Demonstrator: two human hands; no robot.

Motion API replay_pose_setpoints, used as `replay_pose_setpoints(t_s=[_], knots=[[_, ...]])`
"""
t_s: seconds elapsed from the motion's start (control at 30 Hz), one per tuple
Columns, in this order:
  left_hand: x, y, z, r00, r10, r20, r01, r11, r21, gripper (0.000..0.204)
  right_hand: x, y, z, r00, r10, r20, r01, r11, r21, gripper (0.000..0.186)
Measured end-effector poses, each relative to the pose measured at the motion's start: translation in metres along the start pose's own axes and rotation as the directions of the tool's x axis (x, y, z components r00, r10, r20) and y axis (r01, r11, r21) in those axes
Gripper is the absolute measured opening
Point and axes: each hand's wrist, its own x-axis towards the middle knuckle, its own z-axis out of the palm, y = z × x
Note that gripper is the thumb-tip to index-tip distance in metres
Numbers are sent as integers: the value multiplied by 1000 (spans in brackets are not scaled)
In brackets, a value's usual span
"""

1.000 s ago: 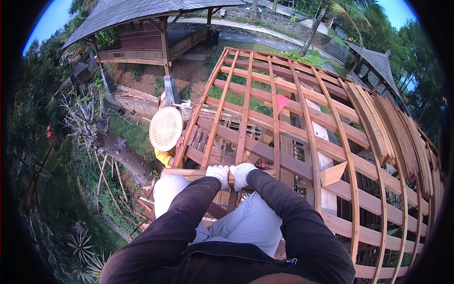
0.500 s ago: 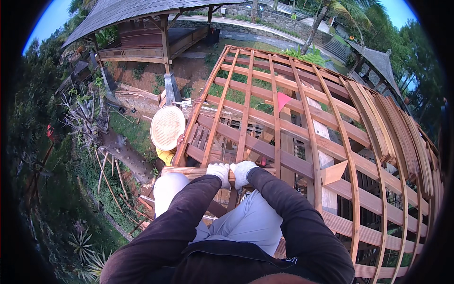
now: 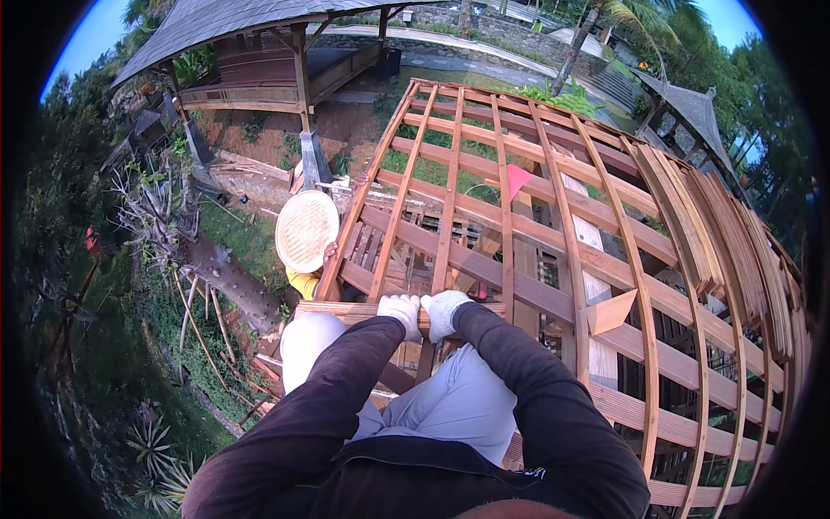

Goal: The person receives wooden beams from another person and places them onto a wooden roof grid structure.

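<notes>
My left hand [image 3: 400, 316], in a white glove, is closed over a brown wooden beam [image 3: 344, 312] that lies crosswise in front of my body. Right beside it, my right hand [image 3: 443, 314], also gloved, grips the same beam. The thumb sides of the two hands nearly touch. Both forearms reach forward in dark sleeves. My bent legs in pale trousers are just below the beam. Thin battens [image 3: 450, 195] run away from me over wider rafters [image 3: 536, 298], forming an open roof grid beyond my hands.
A co-worker in a round woven hat [image 3: 307, 232] and yellow sleeve [image 3: 303, 283] stands at the left edge, a hand [image 3: 329, 253] on the frame. Loose boards [image 3: 722, 242] lie stacked on the right. Gaps open between rafters. A wood offcut [image 3: 611, 313] and pink triangular piece [image 3: 518, 182] rest on the grid.
Both hands keep their hold on the beam with hardly any movement. A small red patch now shows below the rafters, just right of my right hand.
</notes>
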Motion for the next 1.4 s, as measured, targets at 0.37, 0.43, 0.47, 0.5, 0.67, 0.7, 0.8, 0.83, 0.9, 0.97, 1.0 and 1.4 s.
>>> replay_pose_setpoints(t_s=[0.37,0.43,0.47,0.5,0.67,0.7,0.8,0.83,0.9,0.97,1.0,1.4], knots=[[-4,3,-4,1000,5,-17,-5,1000,6,95,-3,-1,-1,1000,7,-12,-7,1000,1,81],[-2,3,-3,1000,5,-16,-5,1000,7,94,-3,0,-1,1000,7,-8,-7,1000,2,80],[-2,2,-2,1000,4,-14,-4,1000,8,94,-2,2,0,1000,-4,-3,4,1000,1,82],[-1,2,-2,1000,4,-15,-4,1000,8,94,-1,3,1,1000,-14,2,14,1000,0,84],[-2,0,-1,1000,-7,-6,7,1000,2,93,0,0,0,1000,-10,5,10,1000,-9,82],[-3,0,-2,1000,-7,-5,7,1000,1,93,0,0,0,1000,-11,3,11,1000,-10,81],[-4,1,-3,1000,7,-8,-7,1000,4,93,2,2,6,1000,-7,-22,6,1000,-19,79],[-4,0,-3,1000,15,-13,-15,1000,-5,93,1,1,6,1000,-4,-27,4,1000,-12,79],[-4,1,-2,999,37,-16,-37,999,-2,93,-5,3,6,999,-2,-45,2,1000,-5,73],[-7,4,-2,995,48,-83,-50,999,-21,92,-8,3,9,997,0,-82,-1,1000,-4,69],[-7,5,-3,995,75,-71,-75,997,12,92,-9,4,9,994,-9,-109,6,1000,-27,65],[-26,69,-91,658,191,-728,-380,919,-102,67,-150,18,-67,872,102,-480,-181,976,-121,39]])
